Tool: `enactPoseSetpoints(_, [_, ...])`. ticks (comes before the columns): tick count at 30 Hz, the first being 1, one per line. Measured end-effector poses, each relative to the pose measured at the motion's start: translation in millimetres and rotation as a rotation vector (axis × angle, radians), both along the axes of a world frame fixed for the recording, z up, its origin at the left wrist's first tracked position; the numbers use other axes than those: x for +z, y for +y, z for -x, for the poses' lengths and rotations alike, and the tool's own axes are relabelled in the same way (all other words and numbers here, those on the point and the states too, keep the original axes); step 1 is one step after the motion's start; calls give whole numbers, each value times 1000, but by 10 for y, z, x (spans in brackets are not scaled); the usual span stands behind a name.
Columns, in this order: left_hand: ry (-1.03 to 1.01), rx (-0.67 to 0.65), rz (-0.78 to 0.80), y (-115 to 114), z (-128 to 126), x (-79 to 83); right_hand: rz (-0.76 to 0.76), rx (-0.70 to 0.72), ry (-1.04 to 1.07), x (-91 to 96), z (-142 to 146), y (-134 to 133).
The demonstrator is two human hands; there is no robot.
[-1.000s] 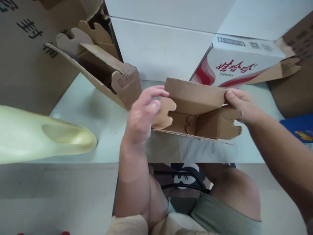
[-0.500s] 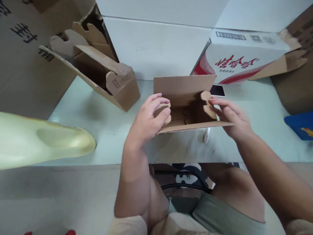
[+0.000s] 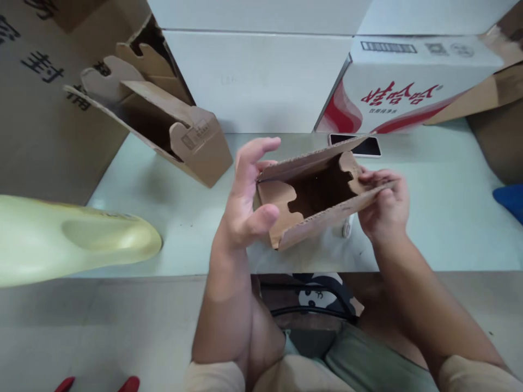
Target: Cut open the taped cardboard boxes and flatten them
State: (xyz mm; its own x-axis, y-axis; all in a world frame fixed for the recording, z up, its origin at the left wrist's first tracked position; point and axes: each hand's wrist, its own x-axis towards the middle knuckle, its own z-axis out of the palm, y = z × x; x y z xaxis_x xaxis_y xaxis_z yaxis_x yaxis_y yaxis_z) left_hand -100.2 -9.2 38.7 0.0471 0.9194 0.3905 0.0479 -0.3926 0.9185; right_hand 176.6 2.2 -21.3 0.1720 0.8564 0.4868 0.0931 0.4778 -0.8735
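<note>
A small brown cardboard box is held just above the pale table, tilted with its open side toward me. My left hand grips its left end, thumb pressed on the lower left flap and fingers stretched up behind the wall. My right hand pinches the box's right end, fingers curled round the edge of the front panel. Curved side flaps show inside the box. Its hollow looks dark and holds nothing I can see.
Another open brown box lies tipped at the back left. A white carton with red print stands at the back right, a phone in front of it. A pale yellow rounded object lies at the left. Large brown cartons flank both sides.
The box has been lifted and tilted, its right end now higher. My left thumb has moved to the lower flap and my right hand has closed on the right edge.
</note>
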Motion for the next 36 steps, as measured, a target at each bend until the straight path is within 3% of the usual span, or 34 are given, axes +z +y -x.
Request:
enactPoseSetpoints(3, [-51,-113,-92,-14,-86,11,62,-100,-74,-50,-5,-59])
enactPoseSetpoints(6, [59,-199,-74,10,-156,34,115,-195,-160,-44,-73,-96])
enactPoseSetpoints(10, [293,-322,-116,87,-278,66,112,-210,-148,-24,-189,-81])
enactPoseSetpoints(14, [590,-291,-59,36,-419,193,100,-185,-218,-33,-277,-64])
enactPoseSetpoints(18, [1003,-241,73,-192,-596,340,68,-129,-235,-49,-334,-63])
enactPoseSetpoints(23, [1227,-133,67,-284,-735,284,92,-79,-222,-99,-374,-82])
enactPoseSetpoints(26, [1139,-156,4,-150,-601,206,89,-55,-118,-201,-384,-115])
enactPoseSetpoints(29, [894,-177,-38,3,-336,132,234,-57,-1,-290,-386,-136])
enactPoseSetpoints(33, [461,2,80,145,-28,-28,455,17,285,-239,-428,-111])
enactPoseSetpoints(36, [122,89,148,225,57,-170,476,169,480,-161,-469,-85])
